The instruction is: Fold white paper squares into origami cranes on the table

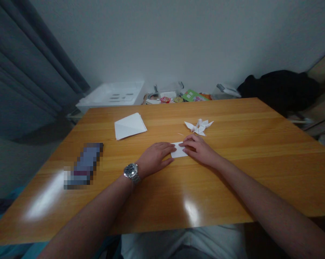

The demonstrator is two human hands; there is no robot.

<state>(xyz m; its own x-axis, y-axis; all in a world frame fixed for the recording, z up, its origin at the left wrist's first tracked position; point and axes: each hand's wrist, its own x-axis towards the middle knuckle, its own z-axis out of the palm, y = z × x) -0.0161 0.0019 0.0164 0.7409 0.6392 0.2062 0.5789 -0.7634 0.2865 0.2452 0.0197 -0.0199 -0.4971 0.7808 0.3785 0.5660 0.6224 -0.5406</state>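
Note:
A small folded piece of white paper [179, 152] lies flat on the wooden table between my two hands. My left hand [156, 158], with a metal watch on its wrist, holds the paper's left side; its fingers rest over the edge and the thumb touches near the lower corner. On the right, my right hand [199, 148] holds the paper with bent fingers and thumb on its upper surface. Fingertips hide parts of both sides. Just beyond the right hand sit white folded paper cranes [199, 127], overlapping so that I cannot separate them clearly.
A stack of white paper sheets [130, 126] lies at the back left of the table [157, 194]. Nearer the left edge is a blurred phone-like object [88, 163]. Behind the table stand a white plastic bin [113, 94] and assorted packets; black cloth [281, 88] lies at right.

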